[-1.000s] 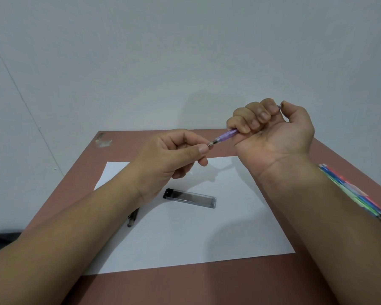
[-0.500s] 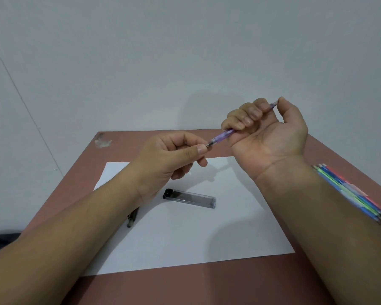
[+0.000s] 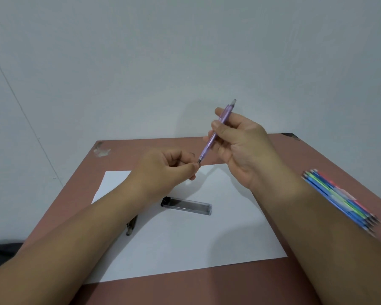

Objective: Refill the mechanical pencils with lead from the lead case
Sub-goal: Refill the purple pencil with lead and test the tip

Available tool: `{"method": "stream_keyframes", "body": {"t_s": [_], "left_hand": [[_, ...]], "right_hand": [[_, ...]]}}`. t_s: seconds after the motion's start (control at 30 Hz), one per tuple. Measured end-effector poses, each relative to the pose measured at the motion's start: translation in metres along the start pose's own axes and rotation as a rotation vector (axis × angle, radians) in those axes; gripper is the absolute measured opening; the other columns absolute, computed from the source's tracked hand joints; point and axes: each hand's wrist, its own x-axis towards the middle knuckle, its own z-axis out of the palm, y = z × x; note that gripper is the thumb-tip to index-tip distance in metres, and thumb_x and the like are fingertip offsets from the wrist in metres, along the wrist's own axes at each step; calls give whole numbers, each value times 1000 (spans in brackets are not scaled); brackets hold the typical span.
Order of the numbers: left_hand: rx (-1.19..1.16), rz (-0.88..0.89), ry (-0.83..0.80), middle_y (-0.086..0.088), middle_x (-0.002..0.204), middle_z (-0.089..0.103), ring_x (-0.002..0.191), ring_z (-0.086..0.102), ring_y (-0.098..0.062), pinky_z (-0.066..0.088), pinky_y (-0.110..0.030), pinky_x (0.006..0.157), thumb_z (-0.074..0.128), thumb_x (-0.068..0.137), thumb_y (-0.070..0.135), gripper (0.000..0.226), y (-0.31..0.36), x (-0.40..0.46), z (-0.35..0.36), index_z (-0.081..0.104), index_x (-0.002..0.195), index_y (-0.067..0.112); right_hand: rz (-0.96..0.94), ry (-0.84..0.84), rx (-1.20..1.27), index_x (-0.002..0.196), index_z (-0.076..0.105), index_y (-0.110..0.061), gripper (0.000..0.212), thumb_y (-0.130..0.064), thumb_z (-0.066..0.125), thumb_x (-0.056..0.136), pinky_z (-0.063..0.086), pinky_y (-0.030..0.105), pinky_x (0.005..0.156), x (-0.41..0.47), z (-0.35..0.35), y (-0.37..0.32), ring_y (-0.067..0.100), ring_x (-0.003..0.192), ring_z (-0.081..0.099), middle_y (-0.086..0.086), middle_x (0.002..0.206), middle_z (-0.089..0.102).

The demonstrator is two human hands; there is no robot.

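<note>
My right hand point(image 3: 240, 146) holds a purple mechanical pencil point(image 3: 209, 144) in its fingers, tilted with the cap end up and the tip pointing down left. My left hand point(image 3: 165, 170) has its thumb and forefinger pinched together right at the pencil's tip; whether a lead is between them is too small to tell. The clear lead case point(image 3: 186, 206) with a black cap lies on the white paper point(image 3: 207, 243) below both hands. A dark pencil point(image 3: 131, 225) lies partly hidden under my left forearm.
A bundle of several coloured mechanical pencils point(image 3: 339, 199) lies at the right side of the brown table point(image 3: 185, 291). A pale wall stands close behind the table's far edge. A dark cloth shows at the lower left corner.
My right hand turned from a fist with the palm up to a finger hold, and the pencil swung from nearly level to steeply tilted. My left hand stayed at the tip.
</note>
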Motion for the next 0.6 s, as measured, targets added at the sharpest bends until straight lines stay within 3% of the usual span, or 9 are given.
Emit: {"method": "stream_keyframes", "body": {"t_s": [0.13,0.27,0.43,0.6], "left_hand": [[255,93,14,-3,73,68,58,49,-4,40,-10,58,73,88,17,13,6,-6,1,74,76,20],[409,139,20,21,73,67,68,57,-9,48,-27,67,73,86,28,14,11,-7,4,71,73,33],[442,169,-20,25,81,68,75,60,-5,55,-35,75,71,86,40,10,35,-14,25,69,77,36],[555,197,-124,30,93,67,88,62,4,56,-33,78,61,86,59,18,60,-13,46,68,94,44]], "right_hand": [[-75,4,-261,140,57,-12,52,1,71,91,62,39,84,-4,1,-3,18,79,71,3,87,68],[-90,66,-369,134,57,-17,56,-5,80,85,63,44,81,-9,3,-10,20,82,76,0,89,76],[-208,96,-684,115,69,-20,33,-13,76,84,63,40,80,-18,-4,-31,14,79,76,-5,88,77],[-183,137,-848,112,76,-22,29,-13,76,83,63,36,82,-31,-38,-55,9,75,76,-9,85,78]]}}
